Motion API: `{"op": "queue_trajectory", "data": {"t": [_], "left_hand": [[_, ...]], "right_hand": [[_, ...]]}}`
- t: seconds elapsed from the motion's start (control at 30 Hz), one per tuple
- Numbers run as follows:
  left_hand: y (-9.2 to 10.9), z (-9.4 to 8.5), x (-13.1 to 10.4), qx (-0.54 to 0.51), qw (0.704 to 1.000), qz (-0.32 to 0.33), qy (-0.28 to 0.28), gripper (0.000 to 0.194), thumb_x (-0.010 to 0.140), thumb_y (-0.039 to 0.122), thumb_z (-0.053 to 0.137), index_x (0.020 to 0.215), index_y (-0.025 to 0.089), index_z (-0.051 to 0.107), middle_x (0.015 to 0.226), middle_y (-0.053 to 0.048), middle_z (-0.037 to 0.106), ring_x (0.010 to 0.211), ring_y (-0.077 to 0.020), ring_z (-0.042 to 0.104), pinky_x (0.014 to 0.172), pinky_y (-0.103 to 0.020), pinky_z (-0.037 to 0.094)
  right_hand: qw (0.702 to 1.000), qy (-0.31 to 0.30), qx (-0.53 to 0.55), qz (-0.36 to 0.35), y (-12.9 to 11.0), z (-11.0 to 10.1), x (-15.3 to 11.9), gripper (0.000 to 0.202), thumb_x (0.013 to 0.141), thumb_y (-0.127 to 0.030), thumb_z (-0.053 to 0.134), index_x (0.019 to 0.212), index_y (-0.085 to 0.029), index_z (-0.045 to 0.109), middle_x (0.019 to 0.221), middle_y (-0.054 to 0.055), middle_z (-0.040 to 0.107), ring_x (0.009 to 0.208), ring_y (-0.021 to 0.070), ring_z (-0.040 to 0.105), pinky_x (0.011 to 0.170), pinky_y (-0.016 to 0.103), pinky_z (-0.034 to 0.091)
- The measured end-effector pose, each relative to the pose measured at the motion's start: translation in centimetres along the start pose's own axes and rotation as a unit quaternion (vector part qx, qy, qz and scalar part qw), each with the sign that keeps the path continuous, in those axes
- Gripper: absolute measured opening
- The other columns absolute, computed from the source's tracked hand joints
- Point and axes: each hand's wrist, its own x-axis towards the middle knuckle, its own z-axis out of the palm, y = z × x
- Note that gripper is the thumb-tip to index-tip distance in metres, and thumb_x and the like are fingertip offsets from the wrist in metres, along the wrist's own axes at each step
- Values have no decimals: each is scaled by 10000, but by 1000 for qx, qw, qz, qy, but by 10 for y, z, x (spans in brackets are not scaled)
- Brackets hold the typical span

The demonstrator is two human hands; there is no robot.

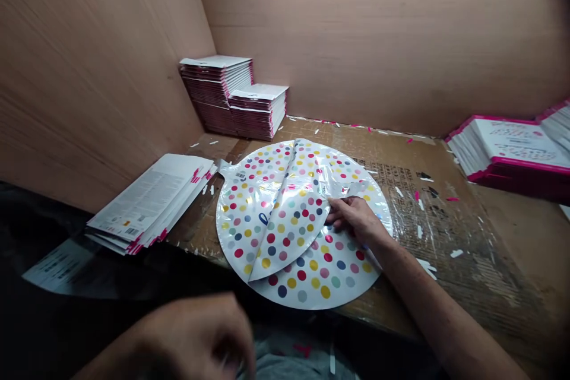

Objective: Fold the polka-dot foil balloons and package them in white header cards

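A flat, round foil balloon (249, 208), white with many coloured dots, lies on the cardboard-covered bench. Its left tail points toward a pile of white card packs. One part of it is folded back over toward the right, making a shiny flap across the middle. My right hand (354, 219) reaches in from the right and pinches the flap's right edge between thumb and fingers. Down at the front, below the bench edge, my left hand (196, 332) is smeared by motion; its fingers look curled, but what is in them cannot be made out.
White card packs (146, 202) lie fanned at the left bench edge. Tall stacks of pink-edged packs (218, 95) stand in the back left corner, with more printed packs (516, 142) at right. Paper scraps litter the cardboard (445, 219). Wooden panels (356, 29) enclose the back and left.
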Motion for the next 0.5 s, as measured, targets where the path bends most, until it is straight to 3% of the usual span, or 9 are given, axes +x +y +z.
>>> {"op": "queue_trajectory", "data": {"t": [0.03, 0.1, 0.17, 0.2, 0.27, 0.33, 0.37, 0.43, 0.5], "left_hand": [[6, -16, 6, 15, 991, -15, 132, 275, 792, 485, 657, 780, 217, 716, 710, 4, 687, 628, -147, 607, 580, -223, 453], [19, -56, 29, 78, 924, -34, 373, 382, 916, 498, 490, 1001, 209, 725, 925, -41, 735, 838, -192, 666, 741, -261, 501], [30, -95, 66, 151, 855, -27, 496, 504, 948, 499, 424, 1309, 192, 596, 1272, -97, 663, 1124, -247, 626, 947, -337, 478], [34, -111, 88, 194, 843, -23, 502, 585, 949, 513, 420, 1420, 173, 492, 1430, -125, 551, 1274, -277, 539, 1042, -381, 427], [36, -128, 134, 297, 842, -27, 450, 682, 952, 539, 414, 1509, 148, 360, 1595, -146, 312, 1469, -324, 280, 1167, -467, 275], [33, -128, 176, 359, 842, -62, 398, 759, 938, 601, 411, 1528, 132, 319, 1631, -163, 197, 1507, -367, 133, 1194, -544, 173], [29, -124, 193, 380, 837, -76, 386, 778, 933, 618, 404, 1529, 127, 314, 1631, -173, 186, 1508, -380, 111, 1194, -574, 135], [24, -113, 214, 405, 824, -84, 387, 791, 934, 634, 382, 1527, 116, 312, 1625, -194, 195, 1507, -393, 99, 1187, -614, 85], [21, -104, 217, 410, 813, -73, 406, 751, 954, 596, 367, 1515, 99, 327, 1616, -209, 215, 1504, -392, 115, 1185, -619, 83]], "right_hand": [[1000, 0, 6, 1, -2, -1, 0, 285, 884, -316, 585, 670, -133, 633, 603, 87, 703, 408, 88, 554, 352, 154, 395], [1000, 6, 9, -10, -5, -4, 0, 280, 895, -285, 556, 658, -146, 608, 570, 74, 682, 427, 98, 573, 393, 167, 438], [999, 12, -22, -24, -6, -9, 0, 278, 904, -292, 529, 665, -161, 586, 564, 57, 671, 421, 97, 565, 399, 175, 434], [998, 12, -47, -25, -5, -12, -1, 294, 909, -311, 514, 660, -168, 577, 558, 52, 663, 403, 96, 546, 388, 183, 419], [996, 4, -92, -12, -2, -18, -6, 344, 910, -366, 497, 632, -178, 572, 527, 49, 638, 362, 102, 501, 368, 207, 385], [987, 38, -157, -21, 1, -22, -16, 357, 889, -404, 527, 610, -187, 582, 517, 57, 623, 385, 127, 516, 394, 233, 387], [972, 86, -210, -56, 3, -22, -22, 336, 880, -412, 546, 637, -189, 606, 554, 69, 639, 443, 152, 561, 440, 249, 417], [901, 201, -337, -185, 4, -18, -32, 281, 897, -415, 538, 814, -186, 677, 762, 116, 707, 678, 220, 664, 606, 299, 494], [803, 241, -431, -333, 6, -9, -35, 335, 950, -395, 469, 1110, -178, 667, 1103, 164, 696, 1000, 279, 657, 838, 368, 508]]}}
